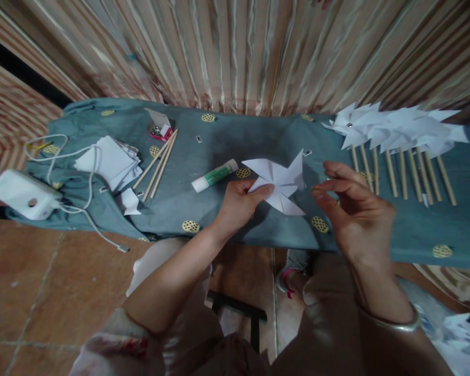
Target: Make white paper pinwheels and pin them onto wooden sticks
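Note:
My left hand [241, 201] pinches a white folded paper pinwheel [282, 180] at its lower left edge, holding it just above the teal cloth [227, 209]. My right hand [352, 209] hovers to the right of the pinwheel, thumb and forefinger pressed together near its right tip; whatever they pinch is too small to make out. A glue stick [214, 175] with a green label lies on the cloth just left of the pinwheel.
Finished white pinwheels [391, 128] on wooden sticks [403, 175] lie in a row at the right. At left are a stack of white paper squares [109, 159], three loose sticks [159, 164], a small pin box [159, 130], and a white charger with cable [23, 193].

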`<state>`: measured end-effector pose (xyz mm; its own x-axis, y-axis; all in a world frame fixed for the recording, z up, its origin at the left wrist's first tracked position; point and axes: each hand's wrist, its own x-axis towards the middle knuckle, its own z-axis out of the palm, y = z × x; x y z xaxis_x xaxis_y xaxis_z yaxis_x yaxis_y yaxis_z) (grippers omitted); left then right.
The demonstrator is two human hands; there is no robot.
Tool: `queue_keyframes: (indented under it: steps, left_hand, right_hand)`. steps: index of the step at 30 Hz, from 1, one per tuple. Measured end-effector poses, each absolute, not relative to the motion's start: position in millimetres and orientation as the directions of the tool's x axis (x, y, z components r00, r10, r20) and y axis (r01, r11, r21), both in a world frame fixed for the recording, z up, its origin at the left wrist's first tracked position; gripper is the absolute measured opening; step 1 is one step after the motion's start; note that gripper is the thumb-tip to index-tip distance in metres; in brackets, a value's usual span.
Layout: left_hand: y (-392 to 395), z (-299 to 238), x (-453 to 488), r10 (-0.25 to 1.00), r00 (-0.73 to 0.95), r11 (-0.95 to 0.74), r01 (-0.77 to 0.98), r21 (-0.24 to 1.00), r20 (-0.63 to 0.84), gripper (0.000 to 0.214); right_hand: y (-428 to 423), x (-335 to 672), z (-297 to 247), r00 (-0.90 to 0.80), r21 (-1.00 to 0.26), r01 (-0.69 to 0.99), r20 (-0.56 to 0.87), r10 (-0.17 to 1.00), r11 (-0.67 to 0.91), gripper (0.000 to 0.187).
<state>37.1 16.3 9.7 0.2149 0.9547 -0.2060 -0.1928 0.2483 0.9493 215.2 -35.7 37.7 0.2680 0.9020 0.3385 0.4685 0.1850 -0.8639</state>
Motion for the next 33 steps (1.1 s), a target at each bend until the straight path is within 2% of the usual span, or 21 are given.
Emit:
queue_keyframes:
  steps: [5,10,14,23,33]
  left_hand:
    - [10,16,43,0.958,0.238,0.200,-0.157,0.967,-0.160,0.020]
    - [9,19,44,0.956,0.263,0.174,-0.153,0.973,-0.130,0.022]
    - [8,19,43,0.953,0.278,0.167,-0.145,0.975,-0.121,0.028]
    - [6,19,39,0.949,0.304,0.137,-0.144,0.980,-0.088,0.025]
    - [6,18,38,0.949,0.310,0.111,-0.149,0.982,-0.060,0.025]
  right_hand:
    - [-42,190,45,0.108,-0.734,0.638,0.384,0.917,0.232,0.005]
    - [-40,191,40,0.089,-0.674,0.707,0.386,0.918,0.214,0.008]
    - [-39,193,36,0.120,-0.718,0.666,0.374,0.920,0.205,0.006]
    - [-35,194,28,0.153,-0.823,0.504,0.382,0.911,0.260,0.011]
    - [-33,194,27,0.149,-0.845,0.462,0.373,0.916,0.269,0.008]
